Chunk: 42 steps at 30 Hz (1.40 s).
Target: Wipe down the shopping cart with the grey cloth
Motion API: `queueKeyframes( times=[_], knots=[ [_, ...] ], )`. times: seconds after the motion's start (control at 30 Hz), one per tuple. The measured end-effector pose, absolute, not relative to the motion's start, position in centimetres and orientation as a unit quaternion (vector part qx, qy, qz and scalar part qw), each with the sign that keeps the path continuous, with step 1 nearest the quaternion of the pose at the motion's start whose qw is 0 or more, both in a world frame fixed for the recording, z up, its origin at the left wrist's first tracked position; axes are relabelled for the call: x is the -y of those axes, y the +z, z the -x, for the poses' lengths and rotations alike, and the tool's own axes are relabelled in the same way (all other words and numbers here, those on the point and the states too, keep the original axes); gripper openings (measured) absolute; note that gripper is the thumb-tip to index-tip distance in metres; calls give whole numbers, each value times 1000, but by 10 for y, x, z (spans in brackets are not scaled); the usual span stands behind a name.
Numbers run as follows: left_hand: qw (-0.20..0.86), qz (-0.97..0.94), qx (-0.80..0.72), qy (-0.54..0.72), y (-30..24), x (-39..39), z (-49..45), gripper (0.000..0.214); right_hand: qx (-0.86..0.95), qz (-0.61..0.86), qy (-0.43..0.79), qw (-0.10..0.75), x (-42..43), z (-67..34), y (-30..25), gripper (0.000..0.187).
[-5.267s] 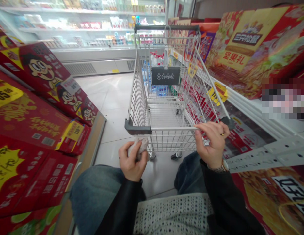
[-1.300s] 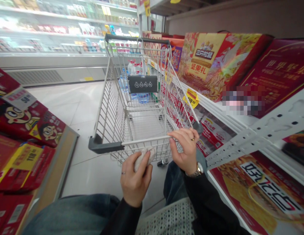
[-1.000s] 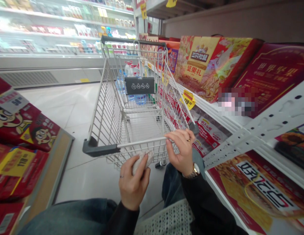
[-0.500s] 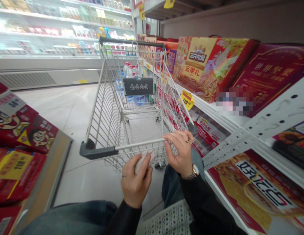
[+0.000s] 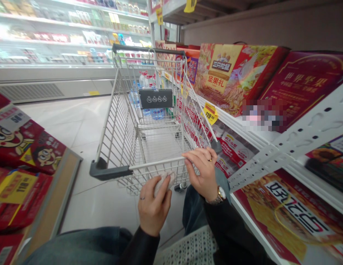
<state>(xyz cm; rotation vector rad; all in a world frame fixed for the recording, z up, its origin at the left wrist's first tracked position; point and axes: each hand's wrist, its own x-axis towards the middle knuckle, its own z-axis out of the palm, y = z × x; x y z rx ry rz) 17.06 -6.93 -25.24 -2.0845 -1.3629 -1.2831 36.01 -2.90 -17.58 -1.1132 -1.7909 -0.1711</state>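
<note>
In front of me stands a wire shopping cart [image 5: 149,163] with grey plastic corners, its near rim facing me. My left hand [image 5: 154,206] is closed around a crumpled whitish cloth or tissue [image 5: 171,178], held against the wires just below that rim. Much of the cloth is hidden by the fingers. My right hand [image 5: 203,171] has its fingers curled over the rim near the right corner, gripping it. A dark panel [image 5: 156,98] with round symbols hangs at the cart's far end.
Shelves with red gift boxes [image 5: 237,79] run close along the cart's right side. A low display of red packages [image 5: 30,147] stands at left. Beyond the cart are bottled water packs [image 5: 147,81] and a lit refrigerated case [image 5: 63,73]. Pale floor tiles [image 5: 85,129] lie left of the cart.
My left hand and the cloth have shifted very slightly downward. The right hand keeps its grip on the rim, and the cart stays in place.
</note>
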Motion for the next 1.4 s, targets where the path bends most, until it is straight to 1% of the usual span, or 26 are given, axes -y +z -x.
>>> queueKeyframes(
  times=[0.17,0.23,0.37,0.47,0.6,0.8,0.97,1.07,1.27,1.4],
  knots=[
    [155,736,484,-448,-260,70,-168,50,807,437,-56,395,29,-382,-160,32],
    [161,733,479,-456,-256,69,-169,50,811,434,-73,385,27,-391,-159,35],
    [167,728,474,-467,-251,65,-173,51,761,462,-79,448,26,-407,-167,41],
    [160,730,468,-471,-256,63,-176,51,721,472,-70,502,23,-419,-174,34],
    [155,731,470,-469,-258,62,-180,50,712,452,-44,536,17,-427,-177,27],
    [163,732,465,-471,-251,57,-190,50,707,448,-29,546,15,-419,-175,24],
    [160,731,478,-460,-259,53,-189,48,713,441,-14,545,14,-407,-175,24],
    [158,731,474,-465,-257,51,-184,49,717,434,-6,545,13,-401,-175,26],
    [186,717,468,-482,-254,48,-180,49,734,428,-3,527,16,-391,-173,30],
    [164,737,473,-455,-257,51,-182,47,729,434,-9,530,16,-386,-173,29]
  ],
)
